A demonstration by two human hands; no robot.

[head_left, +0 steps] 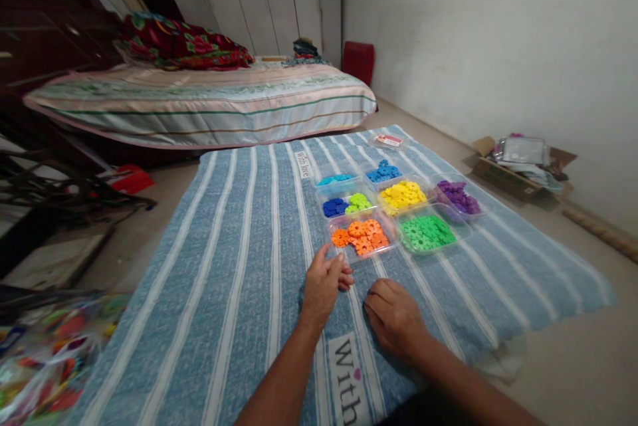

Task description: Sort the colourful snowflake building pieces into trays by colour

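Observation:
My left hand [323, 281] is open, its fingers apart at the near left corner of a clear plastic tray [343, 257] of orange flower-shaped discs [367, 237]. Whether the fingertips touch the tray I cannot tell. Low over the striped cloth, to the right, my right hand [393, 314] is closed with its fingers curled; anything inside is hidden. Beyond both hands, more clear trays hold similar pieces: green [428, 233], yellow [403, 197], purple [458, 198] and blue [383, 172]. Dark blue pieces [335, 207] share one tray with lime ones [358, 203]; light blue pieces [335, 179] lie behind.
A blue-and-white striped cloth [209, 293] covers the table. At its far end lies a small flat clear pack [387, 140]. Beyond stands a bed [209, 107]; a cardboard box [508, 177] sits on the floor at right, and plastic bags [54, 359] at lower left.

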